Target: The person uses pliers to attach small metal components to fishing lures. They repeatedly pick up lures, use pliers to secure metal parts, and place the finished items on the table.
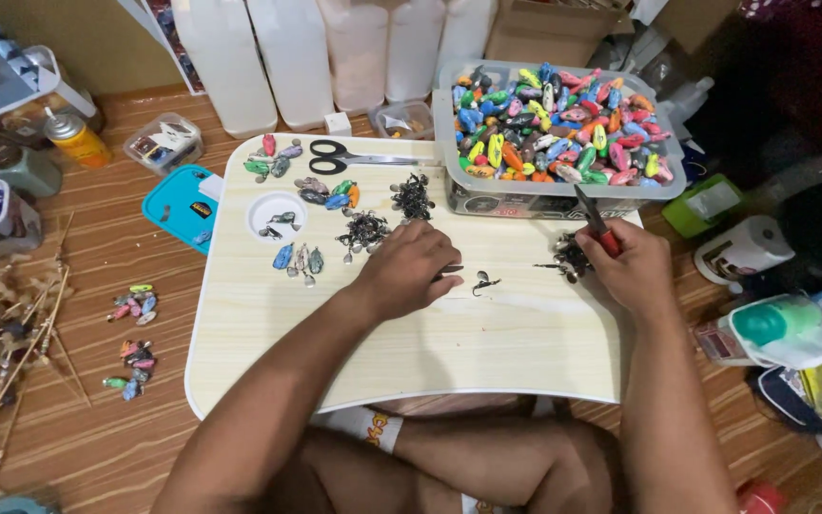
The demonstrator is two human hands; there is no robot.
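Both forearms reach forward, bare, over crossed legs. The left hand (406, 268) lies knuckles up, fingers (440, 257) curled down and pinched together at the tips. The right hand (632, 268) is curled into a loose fist, fingers closed around a red-handled tool (597, 227), thumb on top.

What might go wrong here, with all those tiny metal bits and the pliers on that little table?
1. The small dark hook piece lies loose beside the left hand; it may prick a finger.
2. The red-handled pliers in the right hand work over a pile of small metal parts near the pale wooden lap table edge; bits might roll off.
3. The clear plastic tub of colourful lures overhangs; a nudge might tip it.
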